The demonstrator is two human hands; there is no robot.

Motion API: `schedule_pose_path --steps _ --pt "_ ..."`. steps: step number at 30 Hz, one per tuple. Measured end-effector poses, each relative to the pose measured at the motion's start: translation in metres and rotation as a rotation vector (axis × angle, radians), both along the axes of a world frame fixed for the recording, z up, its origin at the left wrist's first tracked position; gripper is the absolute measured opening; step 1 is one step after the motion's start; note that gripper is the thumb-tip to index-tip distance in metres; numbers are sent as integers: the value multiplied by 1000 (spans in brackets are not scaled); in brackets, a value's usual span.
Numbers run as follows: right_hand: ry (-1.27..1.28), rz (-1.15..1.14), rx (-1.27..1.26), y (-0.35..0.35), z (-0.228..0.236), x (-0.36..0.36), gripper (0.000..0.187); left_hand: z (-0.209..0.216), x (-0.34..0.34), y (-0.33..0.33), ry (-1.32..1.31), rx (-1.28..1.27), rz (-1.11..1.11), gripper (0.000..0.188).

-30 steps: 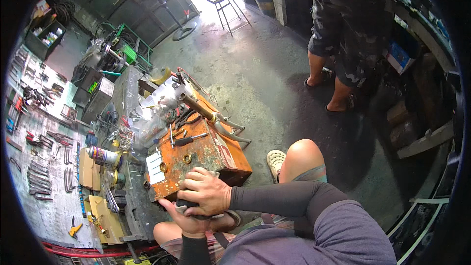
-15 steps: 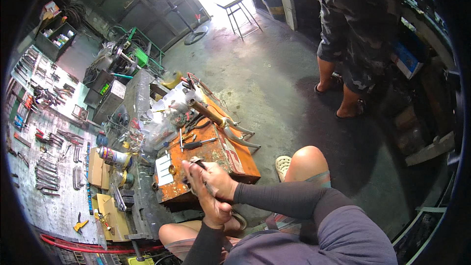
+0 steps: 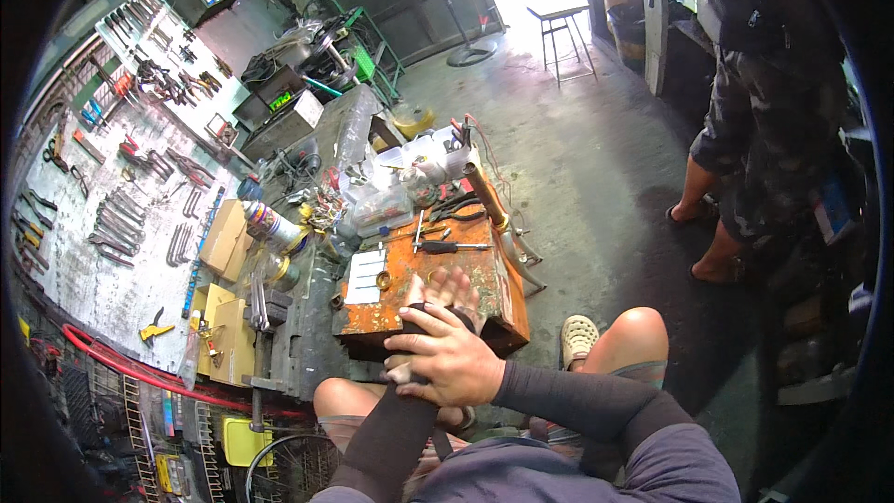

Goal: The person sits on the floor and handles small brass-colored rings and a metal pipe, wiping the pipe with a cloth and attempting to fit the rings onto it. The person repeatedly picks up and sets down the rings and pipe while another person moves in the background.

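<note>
My left hand [image 3: 449, 291] points away from me, its fingers stretched out over the near part of a worn orange bench top [image 3: 410, 265]. A dark band [image 3: 452, 315] crosses its palm; whether this is sleeve cloth or something else I cannot tell. Across the left palm and wrist lies my right hand [image 3: 452, 354], fingers spread and pointing left, covering much of the left hand. Past the fingertips sit a black-handled screwdriver [image 3: 452, 247], a T-shaped metal tool [image 3: 418, 228] and black-handled pliers [image 3: 461, 207]. A brass-coloured ring [image 3: 383, 280] rests by a white card [image 3: 364, 278].
Bent metal pipes [image 3: 507, 233] stick out at the bench's right side. To the left, a spray can [image 3: 275, 225], cardboard boxes [image 3: 226, 240] and a tool board [image 3: 121, 214] stand close. Another person [image 3: 745, 130] stands at the right. A stool [image 3: 563, 33] is by the doorway.
The view has swung left, so the scene sits further right. My right hand has moved from behind the left hand to lying across its palm and wrist; the left fingers have spread.
</note>
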State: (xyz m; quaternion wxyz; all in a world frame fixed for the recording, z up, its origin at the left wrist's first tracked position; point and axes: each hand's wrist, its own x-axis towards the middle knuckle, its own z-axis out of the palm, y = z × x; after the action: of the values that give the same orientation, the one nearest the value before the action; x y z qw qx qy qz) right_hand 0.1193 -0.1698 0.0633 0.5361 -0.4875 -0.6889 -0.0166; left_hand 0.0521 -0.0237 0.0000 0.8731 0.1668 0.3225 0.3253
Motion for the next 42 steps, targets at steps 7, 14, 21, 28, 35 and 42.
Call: schedule_pose_path --steps 7,14,21,28,35,42 --pt "38 -98 118 29 -23 38 45 1 9 -29 -115 513 -228 63" --pt "215 134 -23 12 -18 6 47 12 7 -6 -93 203 -328 55" --pt "64 -363 67 33 -45 61 40 25 -3 -55 113 566 -166 57" --pt "1372 496 -27 36 -35 24 33 15 0 -79 180 1916 71 119" --pt "822 131 -126 23 -27 38 35 26 -37 -103 549 1705 -217 123" --pt "664 -36 -235 25 -31 69 46 90 -42 -97 148 1303 -162 111"
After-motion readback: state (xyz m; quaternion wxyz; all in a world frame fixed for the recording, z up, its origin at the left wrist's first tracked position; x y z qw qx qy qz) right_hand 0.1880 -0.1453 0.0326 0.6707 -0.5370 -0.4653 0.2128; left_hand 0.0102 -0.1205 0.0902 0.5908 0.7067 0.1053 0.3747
